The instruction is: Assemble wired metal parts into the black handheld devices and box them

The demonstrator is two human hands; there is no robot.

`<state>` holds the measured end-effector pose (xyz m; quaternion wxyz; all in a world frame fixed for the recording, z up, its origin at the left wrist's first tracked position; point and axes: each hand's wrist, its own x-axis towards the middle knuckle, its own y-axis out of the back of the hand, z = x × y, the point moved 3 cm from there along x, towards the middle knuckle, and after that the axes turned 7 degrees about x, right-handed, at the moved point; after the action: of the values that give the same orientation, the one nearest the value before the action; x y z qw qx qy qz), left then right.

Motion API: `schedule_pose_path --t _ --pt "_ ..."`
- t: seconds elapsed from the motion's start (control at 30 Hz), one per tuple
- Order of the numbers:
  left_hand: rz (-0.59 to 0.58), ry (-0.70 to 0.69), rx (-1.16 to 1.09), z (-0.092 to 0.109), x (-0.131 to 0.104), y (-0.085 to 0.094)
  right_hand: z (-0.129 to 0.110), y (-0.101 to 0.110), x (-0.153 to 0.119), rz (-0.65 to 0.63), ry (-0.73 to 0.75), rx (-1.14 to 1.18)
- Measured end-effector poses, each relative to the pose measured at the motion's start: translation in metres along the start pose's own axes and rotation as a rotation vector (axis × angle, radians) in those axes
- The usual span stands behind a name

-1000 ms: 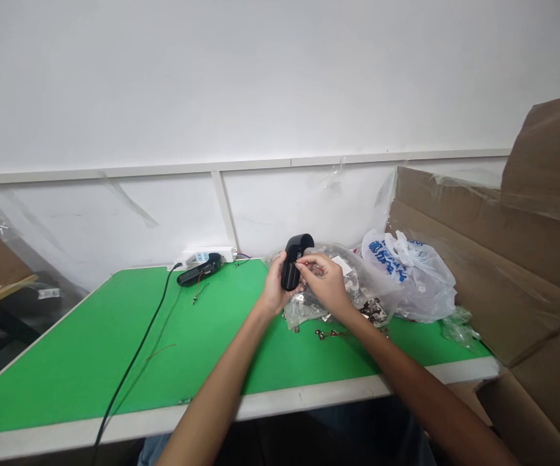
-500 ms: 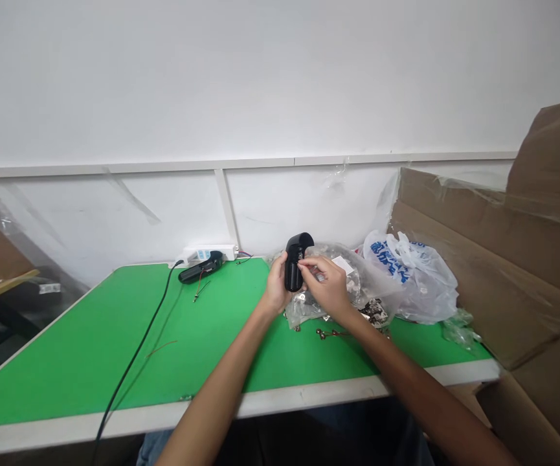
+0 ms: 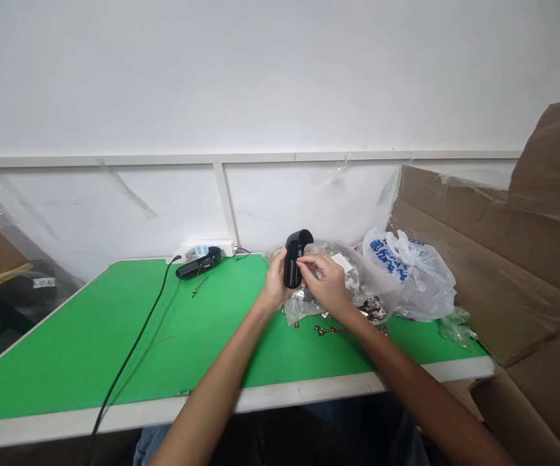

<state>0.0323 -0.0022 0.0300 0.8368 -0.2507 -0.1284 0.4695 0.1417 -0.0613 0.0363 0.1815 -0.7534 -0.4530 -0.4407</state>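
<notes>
L hand (image 3: 274, 281) clasps housing (image 3: 292, 274); R hand (image 3: 325, 279) at its cavity (image 3: 296, 248), pinch indeterminate. Work appears incomplete: cavity open. 2nd unit (image 3: 189, 268), wires (image 3: 193, 292) loose, lies apart.

The left hand (image 3: 274, 282) grips a curved black casing (image 3: 291, 275) — the right hand (image 3: 328, 279), fingertips pinched, at its hollow.

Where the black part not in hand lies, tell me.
In the head view, the black part lies near the green tabletop's back edge, in front of the white power strip and left of the left hand.
</notes>
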Motion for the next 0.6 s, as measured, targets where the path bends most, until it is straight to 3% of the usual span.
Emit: schedule_pose_path --t 0.6 --pt "-0.009 0.014 -0.039 -0.0025 -0.0017 0.0007 0.0039 -0.0003 -0.0012 0.024 -0.055 0.058"
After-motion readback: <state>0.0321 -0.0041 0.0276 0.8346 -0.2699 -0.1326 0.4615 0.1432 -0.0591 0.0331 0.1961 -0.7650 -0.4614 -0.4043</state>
